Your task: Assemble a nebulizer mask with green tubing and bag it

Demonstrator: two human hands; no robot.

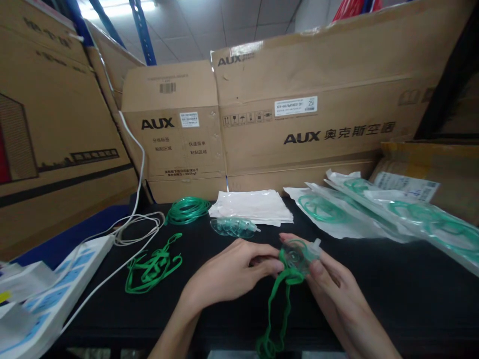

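So, far left, a white power strip (80, 271) is loaded with plugs, and a white cable (151, 232) is kinda looped next to it. Next over, a tangle of green straps (151, 269) is laid on the black tabletop (217, 324), with a coil of green tubing (187, 210) just behind it. Some white bags (250, 204) are piled in the middle, with a row of clear masks (234, 228) overlapped right in front.

Near the front edge, a green strap (287, 277) is pinched between the left hand's (232, 269) thumb and fingertips, at the left side of a single clear mask (294, 254). That mask is held up between both hands, strap dangling below, and its right side is clamped by the right hand's (333, 284) thumb and fingers near the whitish connector (315, 247). Far right, bagged green tubing sets (322, 208) are heaped up, pretty messy tbh.
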